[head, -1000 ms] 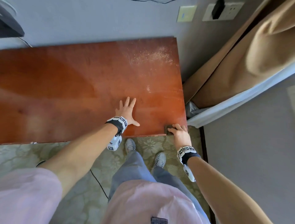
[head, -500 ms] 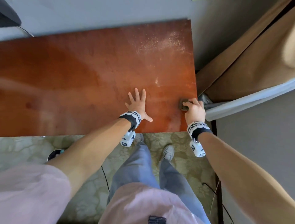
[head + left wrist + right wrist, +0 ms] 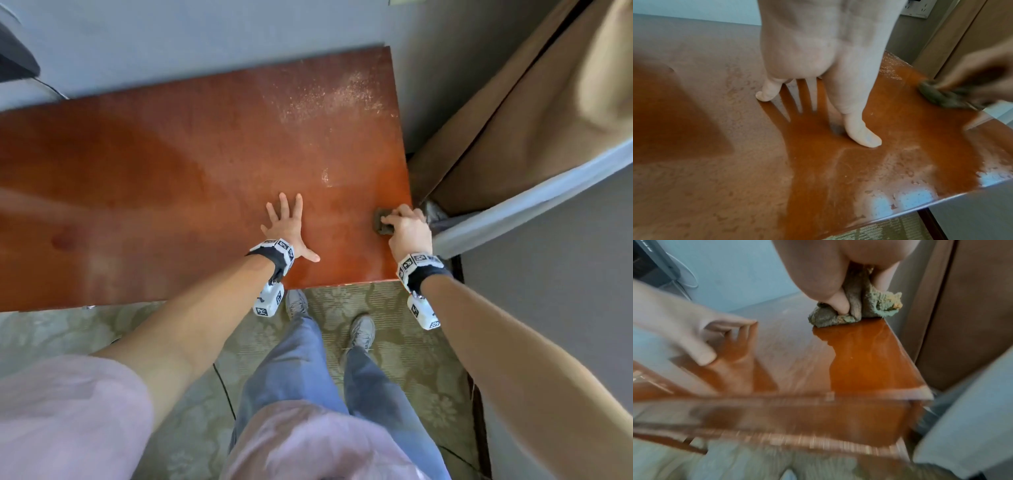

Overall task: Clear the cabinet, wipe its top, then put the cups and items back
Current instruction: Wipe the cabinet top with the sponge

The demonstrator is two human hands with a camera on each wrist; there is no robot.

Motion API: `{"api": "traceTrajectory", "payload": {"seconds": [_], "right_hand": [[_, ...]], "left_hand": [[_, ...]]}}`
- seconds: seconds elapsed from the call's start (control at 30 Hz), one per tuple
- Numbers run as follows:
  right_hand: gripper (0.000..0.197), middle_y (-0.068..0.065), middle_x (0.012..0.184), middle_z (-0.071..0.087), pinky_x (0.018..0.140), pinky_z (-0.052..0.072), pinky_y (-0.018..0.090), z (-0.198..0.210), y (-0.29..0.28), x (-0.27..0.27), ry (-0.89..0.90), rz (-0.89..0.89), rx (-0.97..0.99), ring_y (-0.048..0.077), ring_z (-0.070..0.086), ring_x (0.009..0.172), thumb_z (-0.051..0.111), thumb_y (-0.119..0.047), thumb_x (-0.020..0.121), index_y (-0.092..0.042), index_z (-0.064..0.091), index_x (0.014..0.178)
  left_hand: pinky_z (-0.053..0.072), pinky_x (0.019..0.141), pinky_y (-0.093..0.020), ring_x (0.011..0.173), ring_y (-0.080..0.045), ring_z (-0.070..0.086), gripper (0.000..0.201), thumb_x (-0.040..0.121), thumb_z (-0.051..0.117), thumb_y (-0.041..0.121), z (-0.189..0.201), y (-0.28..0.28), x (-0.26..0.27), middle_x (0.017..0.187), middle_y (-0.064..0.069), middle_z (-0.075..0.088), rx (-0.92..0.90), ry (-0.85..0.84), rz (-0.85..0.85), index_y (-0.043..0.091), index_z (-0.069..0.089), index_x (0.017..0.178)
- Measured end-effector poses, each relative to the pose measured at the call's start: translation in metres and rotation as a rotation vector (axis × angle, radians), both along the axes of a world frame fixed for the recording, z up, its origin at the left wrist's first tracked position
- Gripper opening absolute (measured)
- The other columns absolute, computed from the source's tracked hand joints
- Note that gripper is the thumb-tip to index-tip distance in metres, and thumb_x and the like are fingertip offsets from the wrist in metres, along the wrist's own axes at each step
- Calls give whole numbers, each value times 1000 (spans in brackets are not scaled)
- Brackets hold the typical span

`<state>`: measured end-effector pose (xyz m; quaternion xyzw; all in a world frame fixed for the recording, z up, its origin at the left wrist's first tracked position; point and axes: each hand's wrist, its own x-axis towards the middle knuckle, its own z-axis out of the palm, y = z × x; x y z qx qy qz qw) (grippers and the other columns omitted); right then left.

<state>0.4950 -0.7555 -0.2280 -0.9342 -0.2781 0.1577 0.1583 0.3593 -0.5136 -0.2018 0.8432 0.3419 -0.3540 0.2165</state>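
**Setting: furnished room, likely a hotel room or bedroom**

- A polished reddish-brown wooden cabinet [image 3: 205,164] stands flush against a grey painted wall [image 3: 205,37].
- In front of the cabinet, the floor is covered by a pale green carpet [image 3: 394,359] with a woven floral pattern.
- To the right of the cabinet hang heavy tan curtains [image 3: 513,120] with a pale lining.
- On the wall behind the cabinet's right end, a white socket plate [image 3: 917,9] is mounted.
- A thin cable [image 3: 224,390] lies on the carpet in front of the cabinet.

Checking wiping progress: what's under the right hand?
A crumpled grey-green rag, gripped by the right hand at the cabinet top's right edge. The wood beneath it is covered.
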Motion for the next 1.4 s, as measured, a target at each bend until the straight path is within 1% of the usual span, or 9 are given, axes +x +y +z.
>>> {"api": "traceTrajectory", "payload": {"seconds": [0.2,0.33,0.43,0.63,0.8,0.93,1.1,1.3,1.4], "right_hand": [[48,8,116,63,72,58,48,5,-59,-83,77,111,-27,37,55,109,69,14,68,-14,78,106],[48,6,114,64,72,58,51,7,-58,-88,65,167,-74,37,56,107,74,10,62,-16,79,102],[47,6,118,62,77,55,54,11,-38,-74,68,198,-108,37,53,110,71,12,64,-15,78,102],[46,9,116,62,87,50,47,4,50,1,1,137,-26,41,51,107,64,16,69,-12,78,102],[40,11,113,62,88,50,49,4,133,74,-43,133,19,44,51,106,63,10,73,-12,78,103],[41,13,115,62,90,51,48,3,160,95,-41,148,21,45,51,109,62,11,75,-12,78,105],[49,9,116,60,87,52,47,6,127,68,-16,149,21,40,49,109,61,16,72,-12,77,108],[52,6,114,61,86,52,50,2,44,-13,28,150,-13,38,51,104,65,17,66,-14,79,105],[51,8,119,61,80,55,52,4,17,-47,68,239,-56,39,52,109,65,15,69,-16,77,109]], "left_hand": [[13,118,-74,151,-41,-29,165,52,97,56,4,-2,1,160,-2,-43,15,18,-28,35,-29,155],[13,117,-74,151,-42,-28,164,52,97,56,4,-1,3,161,-4,-42,17,3,-33,33,-28,156],[12,117,-75,151,-42,-28,165,52,98,53,1,0,1,161,-4,-41,5,-28,-19,33,-27,157],[8,117,-74,150,-41,-29,166,49,99,52,-5,-1,-1,161,-1,-41,-15,-73,0,35,-26,157],[8,118,-74,151,-40,-29,167,48,99,53,-13,0,-1,163,-1,-38,-1,-76,6,36,-26,157],[5,116,-74,150,-40,-29,167,48,100,52,-15,2,-1,162,0,-40,4,-75,20,36,-26,157],[5,118,-73,150,-39,-32,167,50,99,51,-12,2,-2,160,1,-42,-12,-55,25,38,-30,155],[7,118,-74,149,-40,-33,165,54,99,49,1,1,1,158,0,-45,-28,-23,23,37,-31,154],[9,118,-75,150,-41,-30,165,52,99,51,3,-1,0,161,-2,-42,-7,-34,13,35,-29,156]]}}
